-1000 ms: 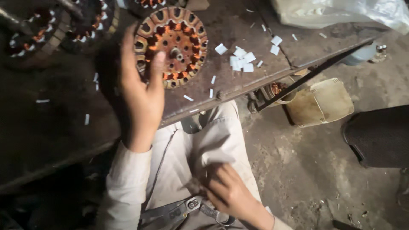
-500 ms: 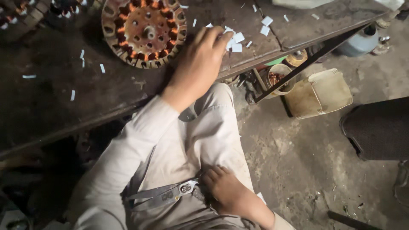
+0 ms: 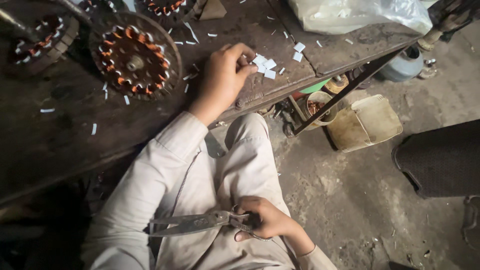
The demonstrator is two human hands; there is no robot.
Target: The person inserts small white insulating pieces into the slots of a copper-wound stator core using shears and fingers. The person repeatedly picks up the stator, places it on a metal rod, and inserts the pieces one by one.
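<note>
A crumpled clear plastic bag lies on the workbench's far end.

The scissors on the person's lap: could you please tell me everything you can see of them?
The scissors are large, of dull grey, worn-looking metal, with long blades closed together. They lie nearly level across the lap on light trousers, blades pointing to the picture's left. The right hand grips their loop handles; nothing else touches them.

A round stator with copper windings lay on the dark workbench; a clear plastic bag sat at its far end; a cream tub stood on the floor.
</note>
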